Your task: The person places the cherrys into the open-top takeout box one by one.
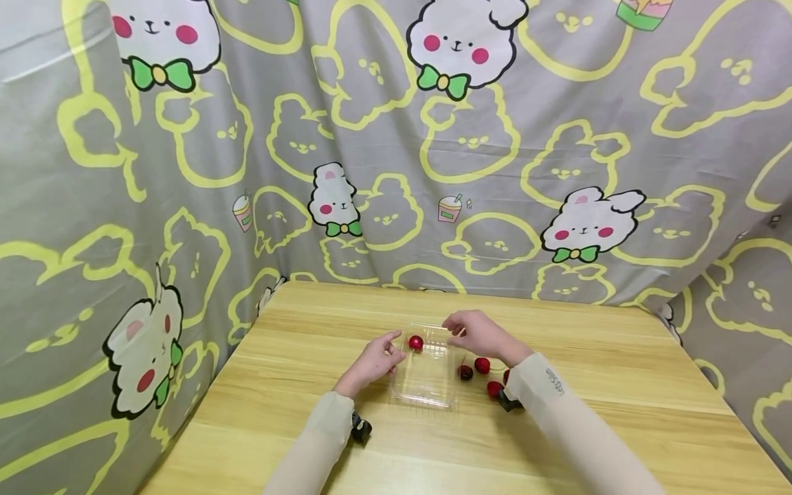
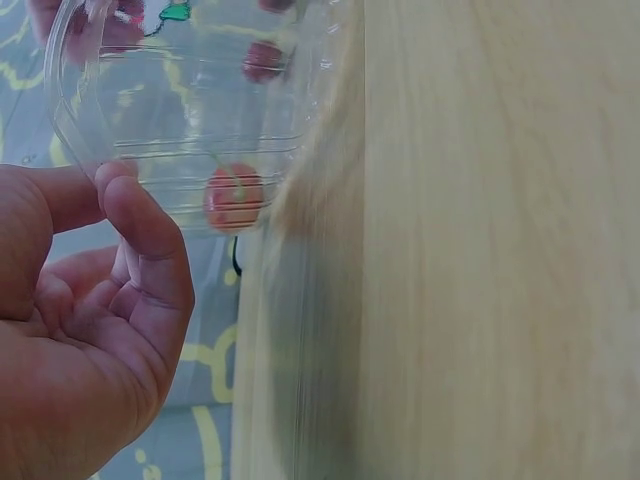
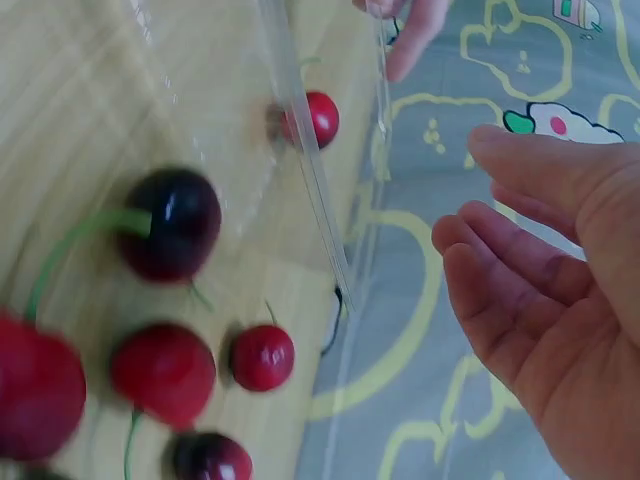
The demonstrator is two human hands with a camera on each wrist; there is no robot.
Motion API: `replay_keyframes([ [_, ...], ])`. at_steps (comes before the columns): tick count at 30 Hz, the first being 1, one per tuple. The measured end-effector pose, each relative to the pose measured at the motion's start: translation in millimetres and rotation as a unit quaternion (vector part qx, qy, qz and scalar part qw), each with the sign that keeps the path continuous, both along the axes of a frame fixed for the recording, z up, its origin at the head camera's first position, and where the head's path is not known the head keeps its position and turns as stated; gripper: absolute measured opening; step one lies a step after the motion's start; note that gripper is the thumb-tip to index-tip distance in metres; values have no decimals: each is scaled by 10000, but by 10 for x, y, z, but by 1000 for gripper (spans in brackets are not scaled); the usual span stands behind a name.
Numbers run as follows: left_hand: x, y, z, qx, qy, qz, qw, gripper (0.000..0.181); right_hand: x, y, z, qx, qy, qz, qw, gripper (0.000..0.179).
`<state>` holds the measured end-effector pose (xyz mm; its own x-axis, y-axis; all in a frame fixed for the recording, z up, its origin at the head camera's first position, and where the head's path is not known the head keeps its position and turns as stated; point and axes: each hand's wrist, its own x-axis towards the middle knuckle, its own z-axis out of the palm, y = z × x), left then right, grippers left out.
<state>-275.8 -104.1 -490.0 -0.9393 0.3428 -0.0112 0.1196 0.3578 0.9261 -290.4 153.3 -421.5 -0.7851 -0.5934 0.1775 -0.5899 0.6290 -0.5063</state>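
A clear plastic box point(image 1: 427, 378) stands on the table with one red cherry point(image 1: 416, 342) in its far left part. My left hand point(image 1: 373, 361) is at the box's left side; in the left wrist view its thumb and index finger pinch the rim. Over the far right corner is my right hand point(image 1: 482, 335). The right wrist view shows that hand point(image 3: 550, 270) apart from the box wall, with loosely bent fingers and nothing in them. Several cherries lie right of the box, among them a dark one point(image 3: 170, 225) and a red one point(image 3: 262, 357), some with green stems.
The wooden table point(image 1: 297, 344) meets a grey patterned curtain point(image 1: 383, 151) at its back and left. Some cherries point(image 1: 494, 389) lie beneath the right forearm. A black device point(image 1: 361, 427) is strapped under the left wrist, another point(image 1: 509, 401) under the right.
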Motion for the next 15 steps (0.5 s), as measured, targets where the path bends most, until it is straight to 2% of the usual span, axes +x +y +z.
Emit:
replay_keyframes([
  [8, 6, 8, 10, -72, 63, -9, 10000, 59, 57, 372, 90, 31, -82, -320, 9994, 25],
  [15, -14, 2, -8, -27, 142, -51, 9999, 59, 97, 648, 3, 119, -138, -469, 9987, 16],
])
